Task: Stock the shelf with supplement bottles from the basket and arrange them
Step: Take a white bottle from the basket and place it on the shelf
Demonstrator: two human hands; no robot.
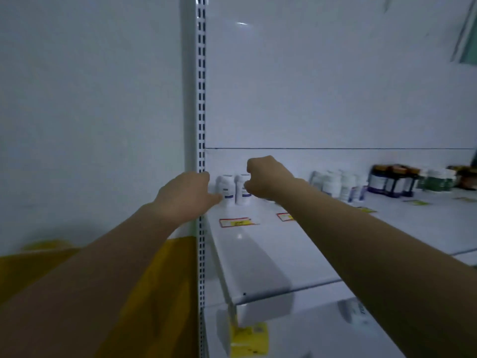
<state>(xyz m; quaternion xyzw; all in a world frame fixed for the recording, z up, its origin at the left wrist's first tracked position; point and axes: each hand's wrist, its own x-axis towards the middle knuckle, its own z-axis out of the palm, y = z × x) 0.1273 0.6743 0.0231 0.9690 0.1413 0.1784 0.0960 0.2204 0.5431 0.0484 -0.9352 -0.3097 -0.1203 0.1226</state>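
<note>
Far back, at the left end of the shelf (258, 257): two white bottles (227, 186) upright, side by side. Left hand (184, 196) thumb touches the left one. Right hand (267, 178) curled against the right one. Grip on either unclear, fingers hidden. Further bottles (335, 186) grouped well right.

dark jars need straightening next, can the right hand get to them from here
Probably yes: the right hand hovers over the same shelf, whose front strip toward the dark jars looks free.
</note>
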